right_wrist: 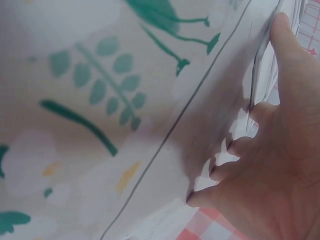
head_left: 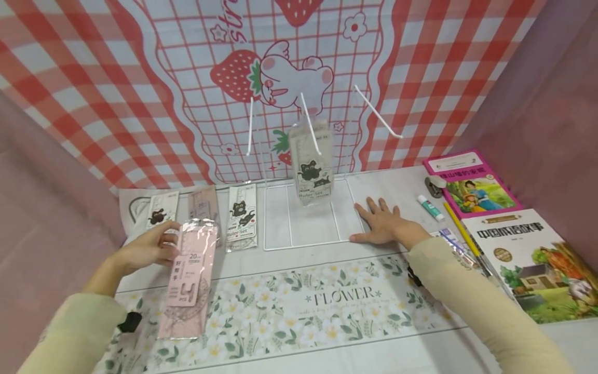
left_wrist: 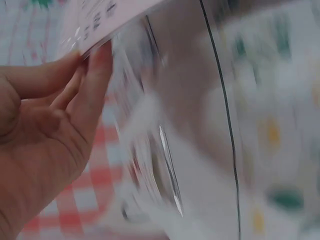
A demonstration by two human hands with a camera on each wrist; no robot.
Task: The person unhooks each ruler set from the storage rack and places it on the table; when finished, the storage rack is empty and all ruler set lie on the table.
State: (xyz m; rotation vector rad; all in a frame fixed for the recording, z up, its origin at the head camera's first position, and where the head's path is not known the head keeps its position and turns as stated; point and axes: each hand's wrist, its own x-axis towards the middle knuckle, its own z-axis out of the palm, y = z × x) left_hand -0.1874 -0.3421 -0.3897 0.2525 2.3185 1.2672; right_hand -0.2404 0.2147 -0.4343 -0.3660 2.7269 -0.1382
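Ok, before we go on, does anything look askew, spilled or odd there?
Nothing looks spilled or damaged around the held pink packet or the wire rack. The checked cloth behind looks odd, though: its rabbit and lettering lie sideways, perhaps because it was put up turned.

"20" on pink packet (head_left: pixel 190 275), "FLOWER" on mat (head_left: pixel 299 317)

Red-and-white checked cloth backdrop (head_left: pixel 448 57), its wavy-edged central panel (head_left: pixel 187 26) printed with thin red grid lines on white, strawberries, flowers and a white cartoon animal (head_left: pixel 299 83) turned sideways. Plain dusty-pink left side panel (head_left: pixel 42 208) and matching right side panel (head_left: pixel 551 104) flank the space. Foreground: white table surface (head_left: pixel 374 353) crossed by a white-and-green floral band (head_left: pixel 336 327) lettered FLOWER, edged with thin dark lines. Illumination soft; shadows faint.
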